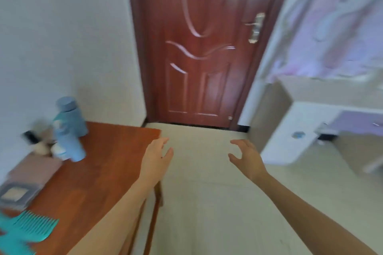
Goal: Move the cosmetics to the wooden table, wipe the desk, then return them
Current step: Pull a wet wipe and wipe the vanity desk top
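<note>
Both hands empty, fingers spread apart.
Left hand [155, 157] at the table [107, 163] corner, right hand [246, 157] over floor. On table: two blue bottles [68, 145], one pink box [35, 170], one grey case [14, 192], one teal comb [35, 226]; small items blurred.

Both bare forearms reach forward, well apart. The left hand [155, 156] is held out with fingers loosely spread and holds nothing. The right hand [246, 156] is also empty, its fingers slightly curled and its thumb spread toward the left.
</note>
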Tool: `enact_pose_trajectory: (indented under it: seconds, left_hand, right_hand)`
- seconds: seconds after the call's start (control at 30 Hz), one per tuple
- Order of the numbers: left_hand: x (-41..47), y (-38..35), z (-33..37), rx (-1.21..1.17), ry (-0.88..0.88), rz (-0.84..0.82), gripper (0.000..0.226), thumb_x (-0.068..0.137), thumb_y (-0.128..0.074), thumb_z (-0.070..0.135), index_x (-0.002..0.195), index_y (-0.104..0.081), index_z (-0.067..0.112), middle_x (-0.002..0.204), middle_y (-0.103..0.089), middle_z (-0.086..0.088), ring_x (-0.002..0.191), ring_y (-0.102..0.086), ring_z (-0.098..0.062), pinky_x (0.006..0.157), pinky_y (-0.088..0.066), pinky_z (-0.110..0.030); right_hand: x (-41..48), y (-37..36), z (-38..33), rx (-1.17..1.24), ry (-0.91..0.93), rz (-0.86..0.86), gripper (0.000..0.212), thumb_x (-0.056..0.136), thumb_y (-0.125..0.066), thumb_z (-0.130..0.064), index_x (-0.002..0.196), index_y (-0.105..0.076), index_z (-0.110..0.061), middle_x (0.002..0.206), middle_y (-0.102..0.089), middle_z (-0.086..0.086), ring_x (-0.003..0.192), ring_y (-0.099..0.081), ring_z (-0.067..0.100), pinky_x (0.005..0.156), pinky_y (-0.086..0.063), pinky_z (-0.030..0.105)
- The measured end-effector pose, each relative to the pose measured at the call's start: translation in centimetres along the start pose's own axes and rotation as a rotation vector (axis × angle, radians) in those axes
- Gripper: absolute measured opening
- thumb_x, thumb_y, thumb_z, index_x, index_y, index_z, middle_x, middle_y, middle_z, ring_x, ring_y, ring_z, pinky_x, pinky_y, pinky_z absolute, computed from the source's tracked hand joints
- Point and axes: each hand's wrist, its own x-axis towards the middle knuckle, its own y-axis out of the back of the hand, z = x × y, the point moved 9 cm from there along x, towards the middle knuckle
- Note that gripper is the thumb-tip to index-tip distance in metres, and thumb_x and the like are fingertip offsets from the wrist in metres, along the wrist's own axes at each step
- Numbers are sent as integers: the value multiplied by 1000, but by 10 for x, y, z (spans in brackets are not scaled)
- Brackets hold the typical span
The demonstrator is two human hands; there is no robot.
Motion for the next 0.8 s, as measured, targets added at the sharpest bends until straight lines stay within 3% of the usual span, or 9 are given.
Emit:
enact_pose_trajectory:
  seconds: [0.13, 0.23, 0.33, 0.5, 0.67, 0.8]
  left_hand:
    - [-10, -88, 81, -10, -168, -209, 35, 89, -54, 13, 122, -52, 2, 122, -55, -15, 115, -49, -30, 99, -37, -37]
    - [-40, -156, 150, -14, -325, -345, 41, 84, -52, 23, 118, -55, 0, 118, -57, -16, 112, -51, -30, 95, -40, -39]
    - [-86, -217, 214, -44, -452, -447, 33, 87, -57, 10, 118, -54, 0, 116, -57, -17, 111, -51, -31, 93, -42, -40]
    - [-160, -292, 290, -127, -549, -517, 31, 88, -56, 13, 118, -55, 7, 115, -57, -10, 109, -52, -25, 83, -37, -27]
    - [-215, -344, 347, -156, -601, -565, 32, 88, -55, 13, 120, -54, 8, 119, -55, -10, 111, -48, -27, 92, -40, -36]
    - [-226, -370, 399, -119, -718, -565, 34, 89, -53, 15, 123, -52, 9, 123, -54, -9, 115, -46, -25, 92, -36, -31]
  right_hand:
    - [-67, 83, 88, -40, -207, 144, 40, 83, -63, -14, 122, -53, -7, 125, -51, 9, 117, -46, 25, 90, -36, 26]
    - [-137, 150, 149, -95, -354, 249, 41, 84, -62, -16, 123, -53, -10, 126, -51, 8, 116, -47, 23, 86, -33, 20]
    - [-210, 209, 200, -166, -459, 320, 41, 86, -61, -20, 124, -52, -12, 128, -50, 7, 116, -46, 22, 88, -35, 22]
    - [-308, 280, 256, -237, -560, 396, 40, 87, -59, -24, 125, -51, -15, 130, -48, 5, 118, -44, 20, 95, -36, 25]
    - [-363, 330, 291, -304, -588, 444, 39, 87, -59, -26, 124, -52, -13, 128, -50, 6, 119, -43, 20, 97, -34, 26]
    - [-367, 373, 309, -337, -569, 483, 40, 86, -60, -25, 124, -53, -12, 128, -51, 7, 119, -42, 21, 98, -34, 29]
